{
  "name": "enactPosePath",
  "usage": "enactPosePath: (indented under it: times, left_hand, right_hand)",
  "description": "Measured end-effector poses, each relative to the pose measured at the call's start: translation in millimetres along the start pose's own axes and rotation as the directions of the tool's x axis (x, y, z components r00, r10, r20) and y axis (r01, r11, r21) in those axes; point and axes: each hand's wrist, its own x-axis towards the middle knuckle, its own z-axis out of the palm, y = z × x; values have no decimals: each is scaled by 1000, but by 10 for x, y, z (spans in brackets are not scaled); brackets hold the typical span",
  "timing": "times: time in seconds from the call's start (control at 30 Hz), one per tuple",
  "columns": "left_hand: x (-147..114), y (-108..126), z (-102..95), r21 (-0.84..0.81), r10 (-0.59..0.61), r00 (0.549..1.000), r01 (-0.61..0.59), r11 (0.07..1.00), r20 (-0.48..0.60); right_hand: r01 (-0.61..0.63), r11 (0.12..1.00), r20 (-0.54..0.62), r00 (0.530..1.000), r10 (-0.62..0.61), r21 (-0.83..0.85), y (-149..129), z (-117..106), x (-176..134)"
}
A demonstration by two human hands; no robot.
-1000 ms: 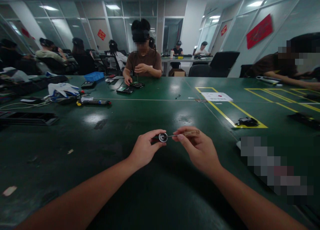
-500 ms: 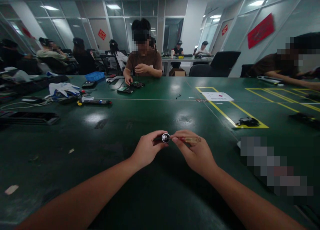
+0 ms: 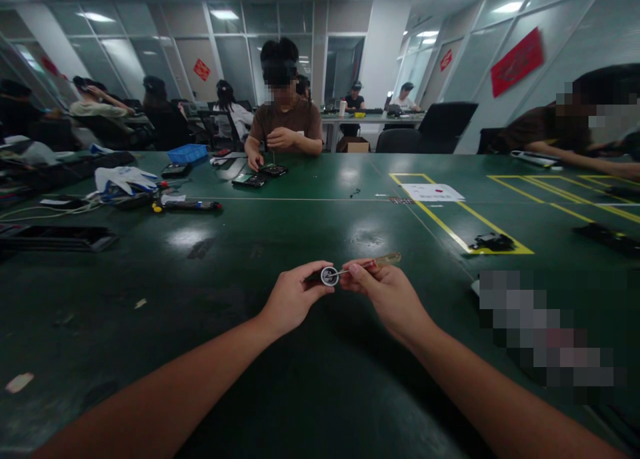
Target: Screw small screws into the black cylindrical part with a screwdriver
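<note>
Near the middle of the frame, the left hand [image 3: 290, 298] is closed around a dark cylinder [image 3: 329, 276], thumb below and fingers above, its white-rimmed open end showing just past the fingertips. The grip seems chosen to leave that mouth uncovered and steady. Just right of it, the right hand [image 3: 387, 289] pinches a screwdriver [image 3: 386, 260] near its red collar, the clear amber handle slanting up to the right. Holding it so far forward probably gives finer control of the thin shaft, whose tip reaches the open end; the inside is too small and dark to tell what it touches. Both hands are above the worktop [image 3: 280, 392], forearms coming in from the lower corners, likely so the opening can be turned toward the eyes.

Farther out, right of centre, yellow tape [image 3: 444, 226] outlines a patch with a paper sheet [image 3: 434, 192] across its far part and black parts [image 3: 490, 242] at its near corner, perhaps to mark their spot. At left lie a pen-shaped tool [image 3: 189, 205] and white-and-blue gloves [image 3: 125, 180]. At upper centre, a co-worker [image 3: 287, 122] bends over small black devices [image 3: 250, 180].
</note>
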Motion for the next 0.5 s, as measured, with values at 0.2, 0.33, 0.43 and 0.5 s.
enactPosePath:
  times: [0.2,0.33,0.43,0.5]
  left_hand:
    - [4,-14,2,3,-12,1000,12,1000,-9]
    - [-3,19,4,-18,-21,1000,21,1000,-3]
    - [-8,42,6,-19,-26,1000,26,999,-4]
    - [-9,44,6,-14,-24,1000,24,1000,0]
  right_hand:
    - [161,959,-29,985,-173,-234,-66,7,-60]
    - [339,758,21,918,-396,-557,-161,-7,-115]
    - [418,629,106,875,-471,-655,-200,-13,-130]
    - [440,600,142,867,-477,-669,-201,-16,-128]
